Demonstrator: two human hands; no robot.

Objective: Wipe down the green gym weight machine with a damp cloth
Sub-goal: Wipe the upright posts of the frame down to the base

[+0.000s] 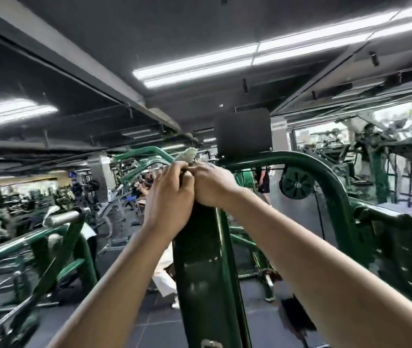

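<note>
Two hands: left hand (168, 197), right hand (212, 184); one cloth (186, 154); one pulley wheel (296, 182).

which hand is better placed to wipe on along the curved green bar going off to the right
Right, probably. The right hand already sits on that side of the upright post, nearest the curved bar. Both hands meet at the post top around the cloth; the left hand would have to cross over.

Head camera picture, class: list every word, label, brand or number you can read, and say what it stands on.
None can be read.
White sign strip beside the black rectangular panel: small print, too blurred.
Round green pulley wheel: centre mark, too small.
</note>
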